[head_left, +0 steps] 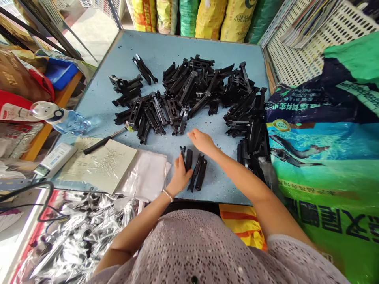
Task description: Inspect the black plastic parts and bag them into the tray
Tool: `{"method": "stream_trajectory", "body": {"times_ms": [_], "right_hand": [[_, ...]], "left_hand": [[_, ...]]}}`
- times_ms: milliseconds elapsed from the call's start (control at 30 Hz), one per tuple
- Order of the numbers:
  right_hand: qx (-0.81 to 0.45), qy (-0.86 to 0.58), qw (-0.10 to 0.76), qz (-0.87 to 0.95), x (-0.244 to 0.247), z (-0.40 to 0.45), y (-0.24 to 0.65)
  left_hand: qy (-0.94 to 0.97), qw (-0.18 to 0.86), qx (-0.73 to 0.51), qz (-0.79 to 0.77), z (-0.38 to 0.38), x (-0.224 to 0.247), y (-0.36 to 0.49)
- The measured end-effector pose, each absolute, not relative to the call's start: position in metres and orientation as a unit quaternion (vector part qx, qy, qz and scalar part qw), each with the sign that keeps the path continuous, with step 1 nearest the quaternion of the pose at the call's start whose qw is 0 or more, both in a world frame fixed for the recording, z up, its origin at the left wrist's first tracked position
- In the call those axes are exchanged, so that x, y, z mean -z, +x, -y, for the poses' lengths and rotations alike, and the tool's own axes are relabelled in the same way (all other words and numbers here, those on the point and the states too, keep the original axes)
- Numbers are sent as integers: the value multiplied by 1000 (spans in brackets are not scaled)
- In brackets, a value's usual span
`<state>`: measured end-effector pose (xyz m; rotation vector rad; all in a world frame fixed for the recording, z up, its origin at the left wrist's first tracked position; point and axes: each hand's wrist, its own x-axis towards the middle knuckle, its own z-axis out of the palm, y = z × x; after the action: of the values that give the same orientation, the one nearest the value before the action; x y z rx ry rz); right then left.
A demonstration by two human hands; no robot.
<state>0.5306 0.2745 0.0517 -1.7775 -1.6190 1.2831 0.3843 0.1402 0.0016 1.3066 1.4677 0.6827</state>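
Observation:
My left hand (179,175), with a bracelet at the wrist, is closed on a long black part (188,157) that looks hinged, near the table's front edge. Just right of it another black hinged part (197,173) lies on the table, its two arms slightly spread. My right hand (201,141) is ahead of the held part, fingers curled and pressed together at the near side of a big pile of black parts (189,86). Whether anything small is between those fingers I cannot make out.
More black parts (251,126) line the right edge of the blue table (142,43). At left are a cardboard sheet (122,161) with tiny pieces, a screwdriver (97,145), plastic bags (149,173), a white box (56,157) and a water bottle (69,120). A large green sack (325,177) stands at right.

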Motion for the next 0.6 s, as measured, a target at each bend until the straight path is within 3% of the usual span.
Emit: {"method": "stream_trajectory", "body": {"times_ms": [167, 300, 400, 467, 533, 600], "right_hand": [[-540, -621, 206, 529, -39, -342, 506], [-611, -565, 217, 510, -33, -322, 514], [-662, -508, 208, 511, -36, -276, 525], [-689, -474, 187, 515, -45, -245, 530], [-646, -483, 180, 563, -59, -223, 536], [-491, -532, 209, 657, -74, -214, 544]], "left_hand": [[565, 522, -311, -558, -123, 6, 393], [509, 502, -401, -573, -157, -10, 355], [357, 597, -493, -522, -191, -28, 343], [290, 692, -487, -447, -203, -41, 349], [277, 725, -471, -419, -205, -54, 357], [296, 702, -473, -442, -196, -66, 362]]}}
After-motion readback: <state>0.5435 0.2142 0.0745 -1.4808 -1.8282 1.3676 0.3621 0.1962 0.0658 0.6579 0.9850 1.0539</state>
